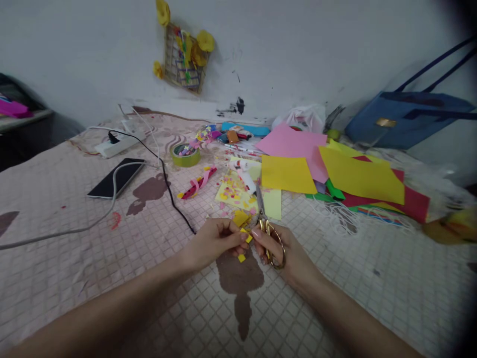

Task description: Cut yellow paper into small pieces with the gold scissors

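Note:
My left hand [223,238] pinches a small piece of yellow paper [246,235] between thumb and fingers. Close beside it, my right hand [278,244] is closed around gold-handled scissors [261,206], whose blades point away from me. The right fingertips are near the yellow piece; whether they touch it I cannot tell. Another small yellow paper square [242,258] shows just under the left fingers. Beyond the hands lie yellow paper scraps [240,217] and a pale yellow sheet [274,201] scattered with tiny pink and yellow cuttings. A white glue bottle [246,180] lies on that sheet.
Coloured paper sheets [361,174] and white string [341,214] lie to the right, a blue bag [406,119] behind. A roll of tape [185,155], a decorated red strip [197,184], a phone [117,178], cables and a power strip [121,141] are on the left.

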The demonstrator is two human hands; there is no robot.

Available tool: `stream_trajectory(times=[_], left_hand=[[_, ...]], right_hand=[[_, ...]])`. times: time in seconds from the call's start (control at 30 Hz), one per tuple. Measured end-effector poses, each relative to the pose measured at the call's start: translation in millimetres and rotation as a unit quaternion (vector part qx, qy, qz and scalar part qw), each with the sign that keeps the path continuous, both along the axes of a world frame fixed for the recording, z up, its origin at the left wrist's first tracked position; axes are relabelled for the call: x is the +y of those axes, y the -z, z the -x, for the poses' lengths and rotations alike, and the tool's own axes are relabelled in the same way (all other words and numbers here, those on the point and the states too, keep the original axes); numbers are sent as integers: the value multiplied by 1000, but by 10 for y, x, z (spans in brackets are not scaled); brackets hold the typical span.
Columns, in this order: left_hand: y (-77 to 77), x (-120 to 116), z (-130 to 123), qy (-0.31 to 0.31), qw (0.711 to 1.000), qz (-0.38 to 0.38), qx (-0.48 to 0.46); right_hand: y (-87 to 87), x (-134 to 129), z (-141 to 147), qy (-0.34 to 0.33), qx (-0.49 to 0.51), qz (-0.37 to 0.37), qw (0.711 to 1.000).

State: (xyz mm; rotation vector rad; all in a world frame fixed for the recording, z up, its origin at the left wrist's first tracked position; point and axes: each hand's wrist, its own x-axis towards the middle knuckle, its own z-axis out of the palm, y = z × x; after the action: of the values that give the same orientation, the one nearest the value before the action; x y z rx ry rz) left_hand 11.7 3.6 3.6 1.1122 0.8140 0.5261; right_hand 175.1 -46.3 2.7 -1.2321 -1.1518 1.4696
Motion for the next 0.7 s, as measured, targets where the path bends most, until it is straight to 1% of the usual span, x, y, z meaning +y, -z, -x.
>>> stream_trajectory(times=[0.27,0.47,0.6,0.7], left_hand=[[17,-5,12,3,1000,-19,-9],[3,-16,0,11,999,-37,3],[-44,7,20,34,999,-21,29],[-69,34,43,64,996,-33,47]], right_hand=[[75,2,-10,-7,-22,0,1000],[37,7,3,-20,-54,-29,998],[-6,10,8,-20,-92,-44,995],[-6,9,13,-30,-88,-46,995]])
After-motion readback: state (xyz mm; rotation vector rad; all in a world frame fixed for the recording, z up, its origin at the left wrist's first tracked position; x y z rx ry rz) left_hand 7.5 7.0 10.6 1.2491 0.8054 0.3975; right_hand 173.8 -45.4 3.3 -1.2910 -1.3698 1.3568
